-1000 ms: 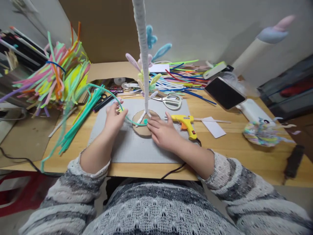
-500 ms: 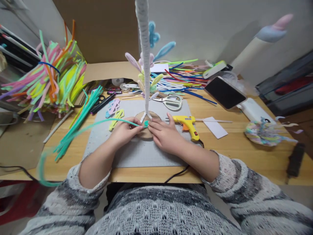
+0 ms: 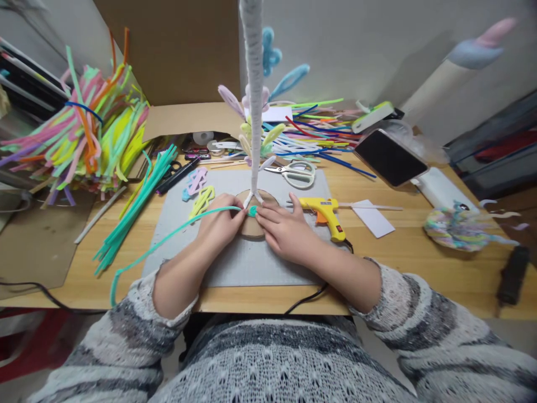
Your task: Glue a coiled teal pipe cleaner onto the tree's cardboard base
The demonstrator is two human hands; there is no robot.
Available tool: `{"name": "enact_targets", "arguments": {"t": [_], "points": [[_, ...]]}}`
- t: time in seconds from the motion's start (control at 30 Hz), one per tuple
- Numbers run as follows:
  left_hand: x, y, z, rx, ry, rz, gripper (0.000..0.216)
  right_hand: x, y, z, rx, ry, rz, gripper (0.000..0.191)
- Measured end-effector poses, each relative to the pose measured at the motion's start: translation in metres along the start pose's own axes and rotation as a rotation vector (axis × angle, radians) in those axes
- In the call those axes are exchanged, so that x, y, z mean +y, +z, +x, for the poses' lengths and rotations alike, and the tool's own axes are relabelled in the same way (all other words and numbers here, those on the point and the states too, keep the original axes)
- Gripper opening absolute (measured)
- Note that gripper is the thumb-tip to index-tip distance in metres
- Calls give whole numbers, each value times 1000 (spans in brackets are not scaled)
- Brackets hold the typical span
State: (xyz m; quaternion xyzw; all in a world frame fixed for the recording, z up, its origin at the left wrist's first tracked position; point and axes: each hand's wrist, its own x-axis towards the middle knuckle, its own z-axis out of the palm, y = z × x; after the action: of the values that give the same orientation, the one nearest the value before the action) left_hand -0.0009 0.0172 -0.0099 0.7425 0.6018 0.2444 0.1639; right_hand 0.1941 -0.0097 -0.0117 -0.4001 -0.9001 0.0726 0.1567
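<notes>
My left hand pinches a long teal pipe cleaner, whose free tail runs out left over my forearm and bends down near the table edge. Its other end forms a small coil on the round cardboard base. The fingers of my right hand lie stretched out flat, their tips pressing the coil's right side. From the base rises a white wrapped stem with splayed feet. Pastel loops and a blue flower are attached along it.
A grey cutting mat lies beneath the base. To the right are a yellow glue gun, scissors, a white card and a phone. Teal pipe cleaners and a large multicoloured bundle are on the left.
The pipe cleaner's loose tail has swung right and settled from a blurred curve into a sharper line. My left hand has turned slightly at the coil; my right hand stays on it.
</notes>
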Motion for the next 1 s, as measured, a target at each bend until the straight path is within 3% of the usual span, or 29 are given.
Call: {"name": "enact_targets", "arguments": {"t": [0.17,0.27,0.47,0.77,1.0], "points": [[12,-3,0,-17,-146,123,14,0,1,0,-2,1,5,35],[15,-5,0,-90,-216,169,22,-1,0,0,-9,-1,10,34],[8,-8,6,-126,-212,31,25,-1,-3,1,-30,11,5,35],[21,-11,22,-152,-205,189,21,2,-1,1,-24,-11,11,36],[22,-4,27,-114,-206,131,20,0,-3,1,-36,-6,27,35]]}}
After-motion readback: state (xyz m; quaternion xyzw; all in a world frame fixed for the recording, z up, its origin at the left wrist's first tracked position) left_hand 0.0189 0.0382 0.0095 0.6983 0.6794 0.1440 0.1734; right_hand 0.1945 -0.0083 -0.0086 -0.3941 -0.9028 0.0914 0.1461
